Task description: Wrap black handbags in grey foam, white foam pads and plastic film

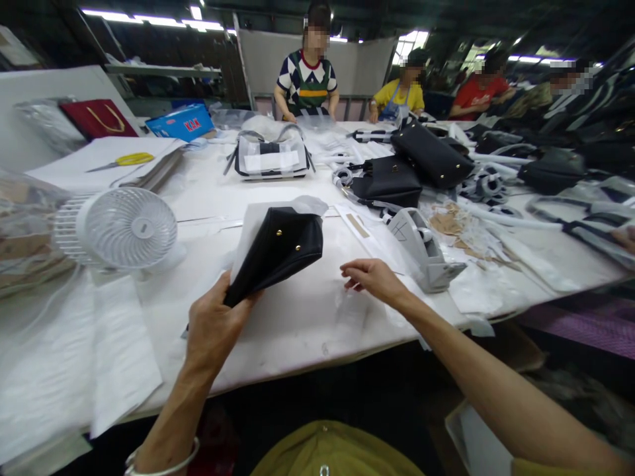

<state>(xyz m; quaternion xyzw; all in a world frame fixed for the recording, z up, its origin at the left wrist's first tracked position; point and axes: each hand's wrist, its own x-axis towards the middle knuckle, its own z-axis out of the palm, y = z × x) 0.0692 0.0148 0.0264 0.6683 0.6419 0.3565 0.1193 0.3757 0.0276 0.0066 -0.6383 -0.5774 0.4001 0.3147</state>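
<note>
In the head view, my left hand [218, 317] grips the narrow end of a black handbag [282, 251], tilted over the white table. Two gold studs show on the side facing me. A sheet of white wrapping [251, 228] lies along its far side; I cannot tell if it is in my grip too. To the right of the handbag, apart from it, my right hand [370, 277] hovers with fingers loosely bent and a little apart, and nothing visible in them. Closest to that hand stands a grey tape dispenser [421, 248].
A white fan [131, 228] stands at left, with yellow-handled scissors [131, 159] on stacked sheets behind. A wrapped bag [272, 158] sits ahead; black bags [431, 155] pile up at right. Paper scraps [451, 225] lie beyond the dispenser. Several people work across the table.
</note>
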